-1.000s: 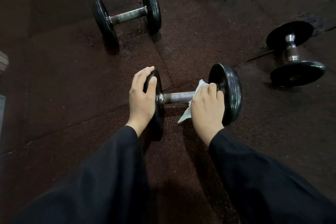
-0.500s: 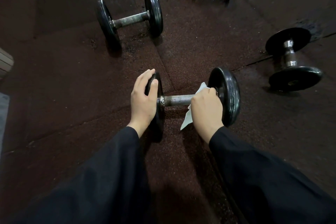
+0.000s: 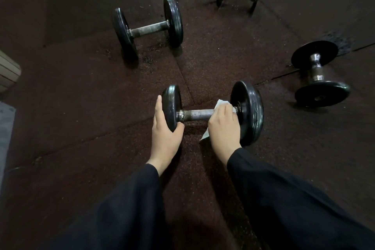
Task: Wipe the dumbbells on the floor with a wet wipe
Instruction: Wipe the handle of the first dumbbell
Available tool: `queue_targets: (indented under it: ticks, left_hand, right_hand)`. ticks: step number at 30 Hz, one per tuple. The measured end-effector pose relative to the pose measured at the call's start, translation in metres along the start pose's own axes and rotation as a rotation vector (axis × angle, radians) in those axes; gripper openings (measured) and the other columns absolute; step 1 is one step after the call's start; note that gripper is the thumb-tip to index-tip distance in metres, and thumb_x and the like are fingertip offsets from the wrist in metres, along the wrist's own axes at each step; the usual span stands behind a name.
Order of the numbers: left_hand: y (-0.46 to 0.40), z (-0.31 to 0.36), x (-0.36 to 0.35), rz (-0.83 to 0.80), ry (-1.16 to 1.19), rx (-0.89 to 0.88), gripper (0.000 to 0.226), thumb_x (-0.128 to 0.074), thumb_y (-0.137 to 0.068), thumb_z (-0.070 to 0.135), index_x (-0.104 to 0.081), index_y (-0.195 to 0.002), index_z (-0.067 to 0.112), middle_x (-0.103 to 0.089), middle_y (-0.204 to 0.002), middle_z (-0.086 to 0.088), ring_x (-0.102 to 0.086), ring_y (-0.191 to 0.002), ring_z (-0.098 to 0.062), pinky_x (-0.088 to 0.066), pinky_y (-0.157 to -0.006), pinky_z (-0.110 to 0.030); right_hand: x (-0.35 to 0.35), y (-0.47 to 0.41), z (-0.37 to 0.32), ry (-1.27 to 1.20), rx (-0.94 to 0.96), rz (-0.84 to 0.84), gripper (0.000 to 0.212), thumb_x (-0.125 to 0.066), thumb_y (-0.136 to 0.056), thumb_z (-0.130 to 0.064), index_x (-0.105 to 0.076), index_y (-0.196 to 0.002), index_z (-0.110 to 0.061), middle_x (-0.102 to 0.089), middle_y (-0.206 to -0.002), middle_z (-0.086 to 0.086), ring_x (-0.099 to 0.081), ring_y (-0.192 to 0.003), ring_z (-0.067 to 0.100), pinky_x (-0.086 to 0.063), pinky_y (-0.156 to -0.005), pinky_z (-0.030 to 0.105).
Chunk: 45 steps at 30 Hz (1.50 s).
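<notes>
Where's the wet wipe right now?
In the head view, the wet wipe is under the right hand, wrapped on the nearest dumbbell handle, beside its right plate.

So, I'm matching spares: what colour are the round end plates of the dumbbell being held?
Glossy black end plates, seen in the head view.

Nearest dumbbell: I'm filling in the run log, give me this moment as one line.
left hand grips nearest dumbbell left plate | right hand wraps wet wipe round handle by right plate | three other dumbbells untouched
</notes>
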<state>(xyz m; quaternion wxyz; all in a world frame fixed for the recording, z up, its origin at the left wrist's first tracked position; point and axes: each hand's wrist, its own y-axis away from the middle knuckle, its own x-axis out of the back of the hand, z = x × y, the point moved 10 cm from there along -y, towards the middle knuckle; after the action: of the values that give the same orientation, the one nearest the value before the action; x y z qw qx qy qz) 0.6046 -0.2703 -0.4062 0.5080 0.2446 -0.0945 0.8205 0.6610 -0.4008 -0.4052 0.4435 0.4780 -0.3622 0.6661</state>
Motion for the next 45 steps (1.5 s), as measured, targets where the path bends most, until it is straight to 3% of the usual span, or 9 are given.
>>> queue_targets:
  ticks: [4,14,17,20,24,31,33,37,45]
  left_hand:
    - [-0.003,0.004,0.004,0.043,0.012,0.009,0.078,-0.058,-0.084,0.005,-0.016,-0.148,0.025,-0.031,-0.150,-0.002,-0.032,-0.136,-0.014,-0.023,-0.102,-0.014]
    - [0.003,0.009,0.013,0.160,0.036,0.043,0.073,-0.061,-0.082,0.007,-0.029,-0.145,0.023,-0.043,-0.144,0.002,-0.041,-0.129,-0.010,-0.026,-0.099,-0.011]
    - [0.011,0.009,0.015,0.180,0.051,0.077,0.071,-0.061,-0.083,0.007,-0.030,-0.145,0.023,-0.042,-0.145,0.003,-0.041,-0.129,-0.009,-0.024,-0.098,-0.009]
    - [0.020,0.008,0.016,0.188,0.079,0.126,0.070,-0.060,-0.083,0.008,-0.030,-0.145,0.023,-0.042,-0.145,0.004,-0.041,-0.125,-0.004,-0.021,-0.090,0.001]
    - [0.022,0.004,0.019,0.181,0.093,0.184,0.069,-0.058,-0.084,0.006,-0.031,-0.145,0.022,-0.047,-0.137,0.007,-0.034,-0.104,0.007,-0.019,-0.065,0.016]
    - [-0.004,0.012,0.019,0.107,0.042,0.194,0.070,-0.057,-0.086,0.015,-0.023,-0.148,0.019,-0.032,-0.151,0.003,-0.029,-0.138,-0.013,-0.022,-0.103,-0.016]
    - [-0.013,0.013,0.019,0.112,0.047,0.182,0.068,-0.058,-0.088,0.025,-0.024,-0.147,0.021,-0.034,-0.150,0.002,-0.029,-0.139,-0.015,-0.022,-0.109,-0.024]
    - [-0.023,0.013,0.019,0.140,0.103,0.136,0.056,-0.054,-0.091,0.037,-0.035,-0.141,0.023,-0.041,-0.145,0.001,-0.033,-0.136,-0.013,-0.025,-0.106,-0.022]
    - [-0.047,0.012,0.010,0.137,0.156,0.136,0.053,-0.044,-0.095,0.039,-0.033,-0.144,0.020,-0.036,-0.149,0.003,-0.030,-0.138,-0.012,-0.020,-0.101,-0.016]
  right_hand:
    - [-0.006,-0.007,0.006,-0.051,-0.030,-0.023,0.037,-0.031,-0.081,-0.008,-0.067,-0.087,-0.008,-0.058,-0.077,0.002,-0.055,-0.076,0.016,-0.045,-0.064,0.023]
    - [-0.013,-0.015,0.007,-0.110,0.012,-0.103,0.042,-0.023,-0.068,-0.017,-0.063,-0.058,-0.016,-0.057,-0.057,-0.002,-0.055,-0.059,0.013,-0.040,-0.050,0.022]
    - [-0.010,-0.015,0.003,-0.053,0.071,-0.086,0.016,-0.053,-0.068,-0.022,-0.064,-0.057,-0.019,-0.058,-0.056,-0.005,-0.056,-0.058,0.011,-0.039,-0.050,0.021]
    - [-0.007,-0.010,0.006,-0.027,0.099,-0.051,0.013,-0.073,-0.067,-0.021,-0.066,-0.073,-0.012,-0.064,-0.071,0.001,-0.059,-0.073,0.016,-0.044,-0.059,0.023]
    - [-0.012,-0.002,0.006,-0.144,0.150,-0.131,0.018,-0.047,-0.093,-0.012,-0.053,-0.109,-0.005,-0.056,-0.109,0.008,-0.047,-0.107,0.024,-0.038,-0.084,0.029]
    - [0.001,-0.005,0.002,-0.085,0.110,0.012,0.016,-0.075,-0.054,-0.015,-0.061,-0.062,-0.013,-0.057,-0.063,0.002,-0.055,-0.065,0.019,-0.040,-0.052,0.027]
    - [0.006,-0.006,-0.002,-0.106,0.128,0.116,0.002,-0.060,-0.064,-0.010,-0.060,-0.065,-0.013,-0.056,-0.064,0.002,-0.055,-0.065,0.020,-0.041,-0.053,0.028]
    - [0.000,-0.012,0.004,-0.269,0.076,0.122,0.033,-0.030,-0.076,-0.002,-0.063,-0.078,-0.007,-0.058,-0.070,0.008,-0.055,-0.069,0.025,-0.045,-0.060,0.032]
    - [0.002,-0.020,-0.017,-0.418,0.140,0.172,0.035,-0.051,-0.077,0.003,-0.062,-0.111,0.003,-0.064,-0.095,0.013,-0.054,-0.080,0.028,-0.047,-0.077,0.037]
